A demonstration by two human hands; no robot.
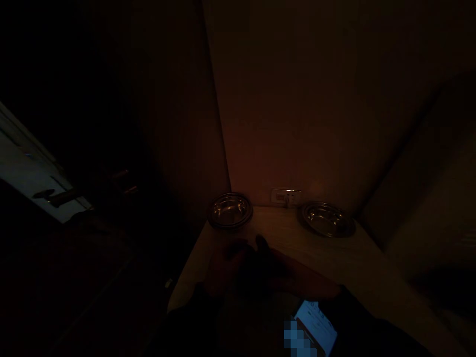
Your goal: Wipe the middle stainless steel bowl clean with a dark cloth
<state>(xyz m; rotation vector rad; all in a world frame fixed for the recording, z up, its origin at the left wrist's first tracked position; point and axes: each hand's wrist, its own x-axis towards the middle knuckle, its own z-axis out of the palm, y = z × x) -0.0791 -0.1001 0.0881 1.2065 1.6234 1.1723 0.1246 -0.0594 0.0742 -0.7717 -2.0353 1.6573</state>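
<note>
Black shape (255, 274) between left hand (222, 267) and right hand (292, 271); outline indistinct.

A left bowl (229, 212) and a right bowl (326, 220) stand on the table (366, 270) beyond both hands (290, 272).

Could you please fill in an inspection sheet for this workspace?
Surface: pale wood-look table, very dimly lit.
Job's things: dark object, too shadowed to identify.
Clutter: left metal bowl and right metal bowl toward the back; phone, screen lit, near the picture's lower edge.
Hands: left hand and right hand close together at the dark object; grip unclear.
Cables: nothing seen.
Surroundings: wall with socket plate; door handle at far left.
</note>
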